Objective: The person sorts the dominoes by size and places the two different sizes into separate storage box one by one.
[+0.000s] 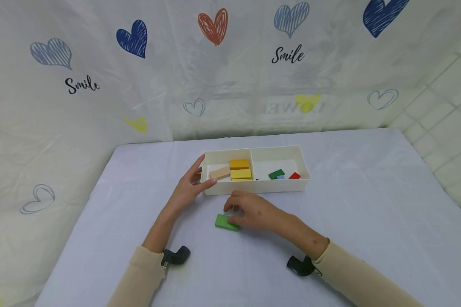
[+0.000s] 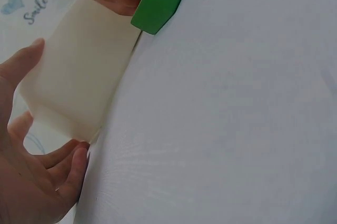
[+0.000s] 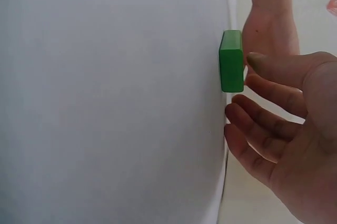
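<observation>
A white two-compartment box (image 1: 255, 186) stands toward the back of the table. My left hand (image 1: 188, 187) holds its left end, thumb over the front rim and fingers around the end wall; in the left wrist view the fingertips meet its lower corner. In front of the box a green block (image 1: 223, 222) lies on the cloth. Over its right end hovers my right hand (image 1: 259, 211), thumb close by and fingers loosely bent. The right wrist view shows the thumb beside the green block (image 3: 231, 68) with the fingers spread apart from it; contact is uncertain.
In the box's left compartment lie a beige block (image 1: 220, 173) and yellow blocks (image 1: 240, 174). The right compartment holds a dark green piece (image 1: 275, 174), a small blue piece (image 1: 280, 177) and a red piece (image 1: 294, 175). A printed curtain (image 1: 230, 76) hangs behind the table.
</observation>
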### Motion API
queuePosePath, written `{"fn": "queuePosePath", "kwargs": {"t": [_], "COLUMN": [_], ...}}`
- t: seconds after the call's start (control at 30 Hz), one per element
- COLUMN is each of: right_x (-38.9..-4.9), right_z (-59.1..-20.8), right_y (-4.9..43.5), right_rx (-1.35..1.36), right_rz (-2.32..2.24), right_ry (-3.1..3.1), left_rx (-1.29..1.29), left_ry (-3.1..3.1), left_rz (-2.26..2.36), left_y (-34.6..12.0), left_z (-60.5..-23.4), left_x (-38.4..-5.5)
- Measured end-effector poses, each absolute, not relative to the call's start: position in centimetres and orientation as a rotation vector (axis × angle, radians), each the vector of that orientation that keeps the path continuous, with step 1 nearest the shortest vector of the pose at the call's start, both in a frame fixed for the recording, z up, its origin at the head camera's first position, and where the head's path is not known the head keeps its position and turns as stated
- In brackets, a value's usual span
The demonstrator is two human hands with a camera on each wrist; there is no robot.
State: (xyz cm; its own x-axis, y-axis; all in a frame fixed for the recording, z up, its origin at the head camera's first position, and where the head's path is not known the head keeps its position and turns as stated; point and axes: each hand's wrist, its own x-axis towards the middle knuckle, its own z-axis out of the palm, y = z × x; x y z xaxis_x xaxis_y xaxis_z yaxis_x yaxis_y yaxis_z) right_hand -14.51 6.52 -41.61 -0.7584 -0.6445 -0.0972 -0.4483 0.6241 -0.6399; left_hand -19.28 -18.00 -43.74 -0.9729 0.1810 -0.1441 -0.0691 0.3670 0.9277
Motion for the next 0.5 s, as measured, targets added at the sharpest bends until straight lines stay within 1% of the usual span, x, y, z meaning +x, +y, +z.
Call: {"fn": "queuePosePath", "kwargs": {"t": [0.5], "right_x": [-14.22], "right_z": [-41.69], "right_y": [5.88], "right_rx": [-0.902], "right_rz": [-0.770], "right_ry": [2.533], "left_rx": [0.089], "left_ry": [2.428], "left_rz": [1.628], "left_y": [-18.04], "left_z": [-43.75], "left_x": [-19.16]}}
